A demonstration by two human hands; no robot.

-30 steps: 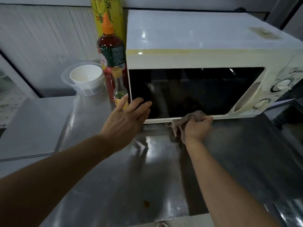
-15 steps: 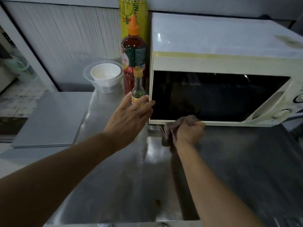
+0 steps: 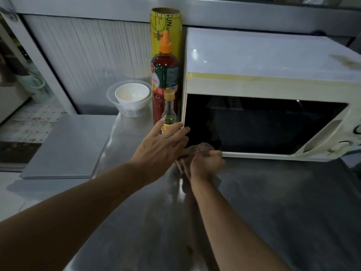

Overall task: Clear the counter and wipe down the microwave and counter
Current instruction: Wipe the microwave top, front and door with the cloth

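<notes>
A cream microwave (image 3: 273, 89) with a dark door stands at the back right of the steel counter (image 3: 273, 202). My right hand (image 3: 206, 163) grips a brownish cloth (image 3: 203, 148) against the lower left corner of the door. My left hand (image 3: 162, 147) reaches in with straight fingers, its fingertips at the microwave's left front edge, just above the cloth.
Left of the microwave stand a small glass bottle (image 3: 169, 110), a tall red sauce bottle (image 3: 165, 75) with an orange cap, and a yellow roll (image 3: 166, 26) behind. A white bowl in a clear plastic tub (image 3: 130, 100) sits further left. A lower grey surface (image 3: 64, 145) adjoins the counter.
My right hand has slid the cloth leftward along the door's bottom edge to its left corner. My left hand stays at the microwave's left edge. The view has shifted left.
</notes>
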